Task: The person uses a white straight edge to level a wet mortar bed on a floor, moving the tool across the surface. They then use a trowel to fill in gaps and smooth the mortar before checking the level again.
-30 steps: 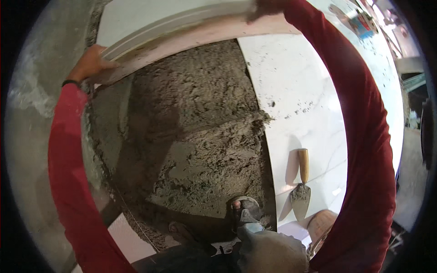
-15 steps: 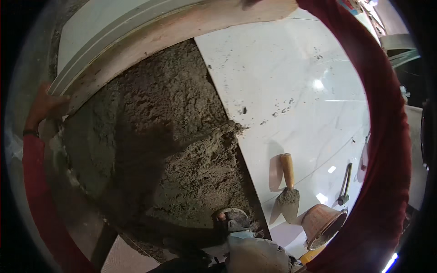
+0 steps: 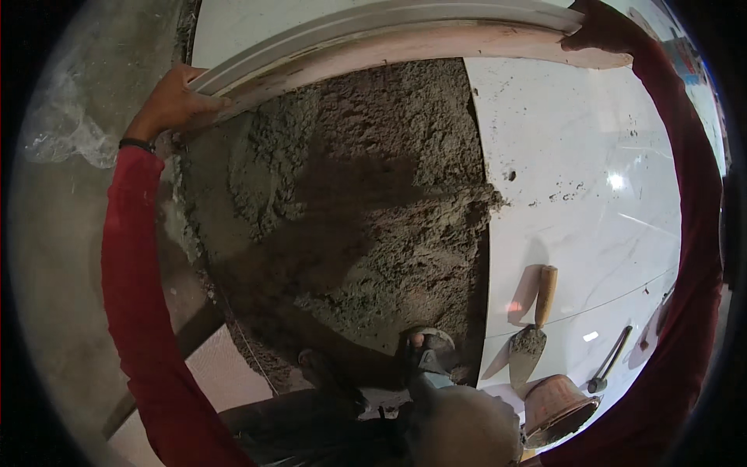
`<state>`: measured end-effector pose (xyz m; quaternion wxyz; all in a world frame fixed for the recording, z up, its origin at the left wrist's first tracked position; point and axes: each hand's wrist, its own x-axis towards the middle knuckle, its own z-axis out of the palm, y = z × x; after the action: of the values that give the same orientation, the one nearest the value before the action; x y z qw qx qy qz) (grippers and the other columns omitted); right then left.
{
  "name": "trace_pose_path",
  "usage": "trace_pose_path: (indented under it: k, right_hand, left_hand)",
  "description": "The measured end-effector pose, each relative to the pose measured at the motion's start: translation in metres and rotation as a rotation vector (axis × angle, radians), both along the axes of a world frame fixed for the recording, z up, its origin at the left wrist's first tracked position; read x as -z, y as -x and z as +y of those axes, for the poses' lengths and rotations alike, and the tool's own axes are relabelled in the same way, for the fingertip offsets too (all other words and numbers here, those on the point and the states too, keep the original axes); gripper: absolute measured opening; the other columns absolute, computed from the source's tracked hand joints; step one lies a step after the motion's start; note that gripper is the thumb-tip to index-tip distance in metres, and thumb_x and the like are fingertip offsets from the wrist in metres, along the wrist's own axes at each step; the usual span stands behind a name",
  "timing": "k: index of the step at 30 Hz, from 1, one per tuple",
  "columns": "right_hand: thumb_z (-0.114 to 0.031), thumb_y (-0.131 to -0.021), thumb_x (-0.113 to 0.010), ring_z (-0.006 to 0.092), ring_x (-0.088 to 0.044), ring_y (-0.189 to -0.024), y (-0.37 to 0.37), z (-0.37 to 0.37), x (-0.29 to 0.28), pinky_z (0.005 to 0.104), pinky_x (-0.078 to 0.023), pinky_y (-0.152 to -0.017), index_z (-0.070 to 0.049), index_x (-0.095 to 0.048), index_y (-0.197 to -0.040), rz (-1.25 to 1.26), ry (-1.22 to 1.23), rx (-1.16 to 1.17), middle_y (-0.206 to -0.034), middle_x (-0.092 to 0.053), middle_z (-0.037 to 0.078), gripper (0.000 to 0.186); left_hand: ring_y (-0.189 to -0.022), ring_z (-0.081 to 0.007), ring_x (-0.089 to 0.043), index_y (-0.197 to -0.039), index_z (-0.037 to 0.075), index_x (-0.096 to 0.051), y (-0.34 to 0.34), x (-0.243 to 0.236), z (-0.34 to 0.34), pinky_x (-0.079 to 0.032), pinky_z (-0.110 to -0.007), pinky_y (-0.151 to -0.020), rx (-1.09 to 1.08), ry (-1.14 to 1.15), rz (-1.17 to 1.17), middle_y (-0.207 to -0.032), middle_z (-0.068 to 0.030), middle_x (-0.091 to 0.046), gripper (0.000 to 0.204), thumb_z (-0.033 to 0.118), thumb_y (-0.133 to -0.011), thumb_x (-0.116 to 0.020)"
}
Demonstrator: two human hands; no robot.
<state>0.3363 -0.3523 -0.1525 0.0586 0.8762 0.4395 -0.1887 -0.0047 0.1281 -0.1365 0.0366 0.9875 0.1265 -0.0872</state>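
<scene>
A long wooden plank [image 3: 428, 45] spans the far side of a rough, dark mortar bed [image 3: 436, 233]. Along its top lies a grey metal straightedge [image 3: 405, 12]. My left hand [image 3: 175, 103] is closed round the plank's left end, the thumb over the near face and a dark band on the wrist. Close to the far right end, my right hand [image 3: 611, 33] grips the same plank and straightedge, its fingers partly hidden. The plank's underside is out of sight, so I cannot tell whether it touches the mortar.
White glossy tiles [image 3: 576, 233] border the mortar on the right. On them lie a wooden-handled trowel [image 3: 529, 354], a tipped bucket [image 3: 548, 397] and a hammer [image 3: 611, 358]. My foot [image 3: 428, 342] stands on the mortar. Crumpled clear plastic [image 3: 70, 136] lies on the concrete at left.
The whole scene has shifted rightward in the view. My right hand, barely visible at the top edge before, now shows on the plank's right end. Both hands keep their hold.
</scene>
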Motion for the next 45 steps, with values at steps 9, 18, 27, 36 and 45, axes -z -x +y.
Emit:
trace_pose_path:
  k: [9, 18, 27, 36, 45]
  right_hand:
    - [-0.026, -0.063, -0.081, 0.0315, -0.062, -0.096, 0.058, -0.044, -0.007, 0.0376, -0.050, -0.086, -0.002, -0.065, -0.106, -0.096, -0.061, 0.207, -0.102, -0.064, 0.015, 0.052]
    - [-0.027, -0.064, -0.075, 0.0294, -0.063, -0.084, 0.159, -0.107, -0.022, 0.0416, -0.049, -0.081, -0.009, -0.073, -0.084, 0.038, -0.123, 0.033, -0.076, -0.068, 0.009, 0.027]
    - [-0.018, -0.062, -0.082, 0.0293, -0.069, -0.076, 0.262, -0.173, -0.037, 0.0383, -0.055, -0.072, -0.010, -0.076, -0.086, 0.258, -0.173, 0.109, -0.082, -0.072, 0.011, 0.025]
    - [-0.031, -0.079, -0.074, 0.0348, -0.066, -0.097, 0.149, -0.095, -0.014, 0.0433, -0.052, -0.087, -0.006, -0.071, -0.110, -0.183, -0.231, 0.238, -0.098, -0.070, 0.020, 0.040]
    - [-0.023, -0.067, -0.078, 0.0315, -0.069, -0.089, 0.093, 0.062, 0.012, 0.0420, -0.054, -0.081, -0.005, -0.072, -0.102, -0.182, -0.266, -0.054, -0.092, -0.071, 0.017, 0.040]
  left_hand:
    - [-0.076, -0.0219, -0.069, -0.111, -0.002, -0.070, 0.036, -0.016, -0.042, -0.053, -0.035, -0.075, -0.120, 0.240, 0.112, -0.090, -0.0153, -0.072, 0.056, 0.029, -0.066, -0.083]
    - [-0.068, -0.0197, -0.068, -0.097, 0.011, -0.075, 0.118, -0.032, -0.106, -0.052, -0.034, -0.069, -0.073, 0.328, 0.198, -0.080, -0.0093, -0.072, 0.034, 0.022, -0.065, -0.081]
    - [-0.067, -0.0266, -0.069, -0.097, 0.015, -0.075, 0.210, -0.048, -0.156, -0.054, -0.037, -0.066, 0.111, 0.384, 0.255, -0.081, -0.0131, -0.072, 0.027, 0.021, -0.070, -0.079]
    - [-0.084, -0.0302, -0.069, -0.105, 0.010, -0.071, 0.064, -0.042, -0.078, -0.052, -0.041, -0.078, 0.121, 0.097, 0.081, -0.093, -0.0148, -0.071, 0.029, 0.026, -0.081, -0.074]
    - [-0.105, -0.0319, -0.065, -0.122, 0.004, -0.065, 0.018, 0.011, -0.006, -0.051, -0.041, -0.092, 0.031, 0.092, 0.050, -0.116, -0.0192, -0.067, 0.057, 0.030, -0.074, -0.082]
